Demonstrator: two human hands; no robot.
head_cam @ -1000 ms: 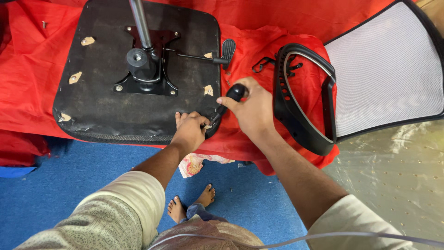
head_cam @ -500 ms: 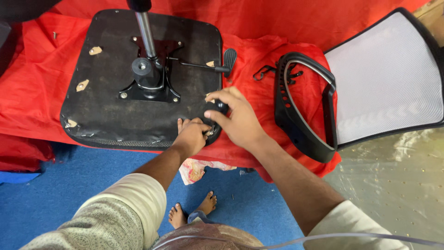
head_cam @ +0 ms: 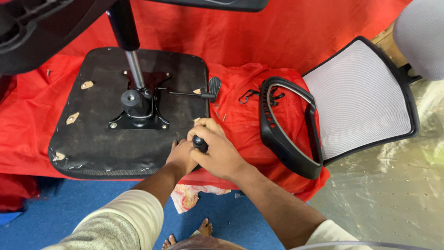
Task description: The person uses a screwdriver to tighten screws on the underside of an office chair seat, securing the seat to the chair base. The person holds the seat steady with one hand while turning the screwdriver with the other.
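At the near right corner of the upturned seat base, both my hands work close together. Right hand closed around a black tool handle; only the rounded dark end shows between thumb and fingers, the rest hidden in my grip. Left hand pressed flat-ish on the seat's edge, just beside and partly under the right; cannot tell if it grips anything.

Seat base: black, rounded-rectangle underside facing up, fabric stapled along the rim, a few pale patches of tape or torn lining. Black metal mounting plate bolted at centre, with a gas lift column rising from it toward the camera. A lever with a flat black paddle sticks out to the right.

All lies on red cloth. Mesh backrest with black curved armrest frame rests to the right, apart from the seat. Blue floor below, my bare toes visible.
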